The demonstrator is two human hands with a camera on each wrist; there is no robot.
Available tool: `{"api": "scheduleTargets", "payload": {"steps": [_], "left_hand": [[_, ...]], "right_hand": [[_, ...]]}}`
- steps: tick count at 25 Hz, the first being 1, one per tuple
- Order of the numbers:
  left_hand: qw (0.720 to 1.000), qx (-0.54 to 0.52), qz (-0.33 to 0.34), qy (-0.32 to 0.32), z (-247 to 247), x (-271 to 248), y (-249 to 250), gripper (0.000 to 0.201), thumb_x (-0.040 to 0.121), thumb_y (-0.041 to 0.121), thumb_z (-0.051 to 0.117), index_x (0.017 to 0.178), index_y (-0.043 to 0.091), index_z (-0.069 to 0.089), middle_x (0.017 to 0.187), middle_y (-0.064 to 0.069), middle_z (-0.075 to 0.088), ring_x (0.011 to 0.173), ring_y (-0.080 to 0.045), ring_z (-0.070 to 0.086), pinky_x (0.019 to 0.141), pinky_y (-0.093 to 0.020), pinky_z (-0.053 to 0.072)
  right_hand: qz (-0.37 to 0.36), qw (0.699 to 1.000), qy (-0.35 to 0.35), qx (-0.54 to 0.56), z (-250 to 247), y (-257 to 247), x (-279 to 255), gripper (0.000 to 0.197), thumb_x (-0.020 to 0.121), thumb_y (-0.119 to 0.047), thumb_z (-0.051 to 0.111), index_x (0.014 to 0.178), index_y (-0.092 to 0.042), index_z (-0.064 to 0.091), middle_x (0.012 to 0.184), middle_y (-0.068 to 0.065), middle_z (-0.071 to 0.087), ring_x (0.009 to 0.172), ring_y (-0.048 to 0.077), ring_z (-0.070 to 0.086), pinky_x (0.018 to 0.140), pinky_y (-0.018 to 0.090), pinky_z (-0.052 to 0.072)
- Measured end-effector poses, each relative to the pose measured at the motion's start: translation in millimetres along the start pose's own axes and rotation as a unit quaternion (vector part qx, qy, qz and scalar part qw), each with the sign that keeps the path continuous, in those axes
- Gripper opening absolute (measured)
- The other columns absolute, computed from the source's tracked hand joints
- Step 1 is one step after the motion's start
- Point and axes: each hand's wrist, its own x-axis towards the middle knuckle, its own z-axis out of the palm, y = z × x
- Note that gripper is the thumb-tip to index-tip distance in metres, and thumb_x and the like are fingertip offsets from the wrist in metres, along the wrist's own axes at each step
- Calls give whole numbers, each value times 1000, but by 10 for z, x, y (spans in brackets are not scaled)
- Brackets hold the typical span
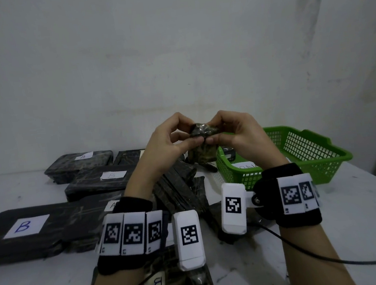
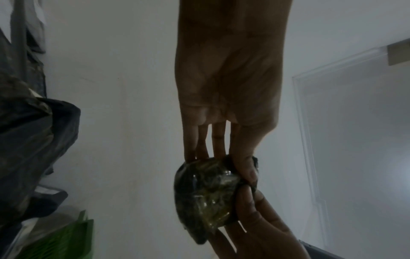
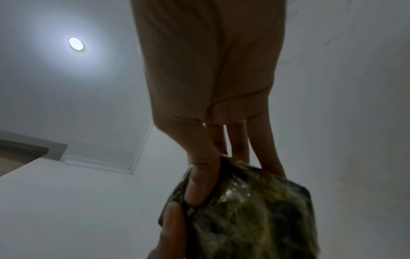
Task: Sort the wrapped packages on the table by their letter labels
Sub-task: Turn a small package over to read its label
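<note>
Both hands hold one small dark wrapped package (image 1: 204,140) up in the air above the table's middle. My left hand (image 1: 172,139) pinches its left side and my right hand (image 1: 230,131) pinches its right side, thumbs meeting on the near face. The same shiny package (image 2: 208,194) fills the left wrist view between my fingers, and the package (image 3: 248,219) sits low in the right wrist view. No label shows on it. Flat black packages lie at left: one marked B (image 1: 26,226), another B (image 1: 112,175), one at the back (image 1: 83,157).
A green plastic basket (image 1: 304,153) stands at the right of the table with a paper label inside. Loose dark packages (image 1: 182,189) are piled under my hands, and one marked B (image 1: 159,284) lies near the front edge. A black cable (image 1: 310,254) crosses the white table at right.
</note>
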Motion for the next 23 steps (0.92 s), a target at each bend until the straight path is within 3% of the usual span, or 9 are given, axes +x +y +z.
{"api": "scheduleTargets", "payload": {"steps": [2,4,8,10,13,16,19,21,23], "left_hand": [[999,5,-16,-31,-13,-7,9,31,78,17,71,99,32,54,103,9,59,90,-5,62,74,-21,54],[999,11,-30,-31,-10,-12,14,39,78,14,70,106,34,52,106,7,60,94,-6,63,78,-19,54],[1000,18,-15,20,-22,-23,66,32,70,15,75,94,31,62,83,-1,65,78,-16,67,81,-36,55],[999,27,-11,33,-28,-29,80,32,64,18,72,91,33,66,79,-15,65,75,-21,66,81,-42,55],[999,34,-11,35,-10,-36,83,32,60,17,74,88,31,69,84,-31,64,76,-35,65,82,-51,54],[996,81,-12,34,34,-10,70,35,62,10,81,86,33,68,81,-24,68,76,-36,67,78,-47,56],[994,92,-36,39,50,17,36,38,71,7,77,99,28,63,82,-2,65,69,-17,63,74,-32,55],[996,66,-51,23,41,8,35,40,74,10,73,109,22,56,88,3,61,79,-12,62,77,-27,53],[996,68,-62,9,28,-2,37,34,75,16,73,104,19,56,94,2,64,86,-10,63,81,-23,52]], "right_hand": [[7,999,24,30,-4,-2,10,28,76,-2,70,72,-24,54,81,3,62,85,22,62,77,42,53],[21,993,44,104,-20,-33,-3,24,82,2,62,77,-17,49,85,4,60,89,24,63,75,39,56],[19,990,13,142,-60,-64,-50,24,85,1,59,94,-20,51,98,13,59,93,27,60,79,35,56],[8,996,-8,87,-61,-54,-53,28,83,-5,64,101,-25,55,102,13,62,100,30,60,87,38,54],[4,1000,9,24,-56,-38,-44,21,77,-12,73,89,-26,62,89,0,67,90,19,64,84,33,52],[1,999,29,-38,-61,-29,-28,23,77,-13,73,75,-30,57,78,-5,65,81,13,62,74,23,48],[7,996,54,-67,-53,-20,-14,19,78,-13,72,75,-23,57,79,2,66,80,18,63,71,25,49],[34,996,76,-17,-36,-15,-4,15,80,-13,69,79,-22,57,88,10,68,85,23,65,74,33,55],[73,991,89,69,-34,-26,-2,12,84,-14,65,83,-21,56,93,9,67,87,22,66,73,32,57]]}}
